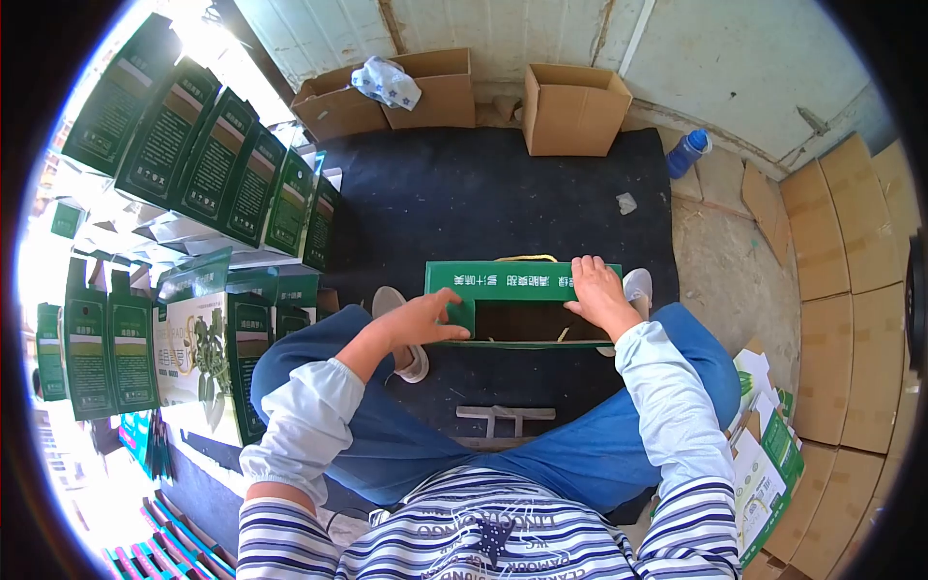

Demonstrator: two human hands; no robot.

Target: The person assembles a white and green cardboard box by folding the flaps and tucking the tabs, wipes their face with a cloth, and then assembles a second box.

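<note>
A green cardboard gift box (512, 280) with white lettering and a pale cord handle stands on the floor between my knees. Its near part is open, showing a dark inside. My left hand (421, 323) is at the box's left end, thumb and fingers bent round the green end flap. On the right, my right hand (597, 292) grips the green top panel at its corner, fingers over the panel and thumb at its inner edge. Short ends of cord poke up near the box's front edge.
Stacked green printed boxes (193, 145) stand at left, with more boxes (198, 358) below. Brown cartons (580, 111) are at the back; others (822, 319) line the right wall. A blue bottle (688, 153) stands by the black mat (483, 193). Flattened printed cardboard (764, 464) lies right.
</note>
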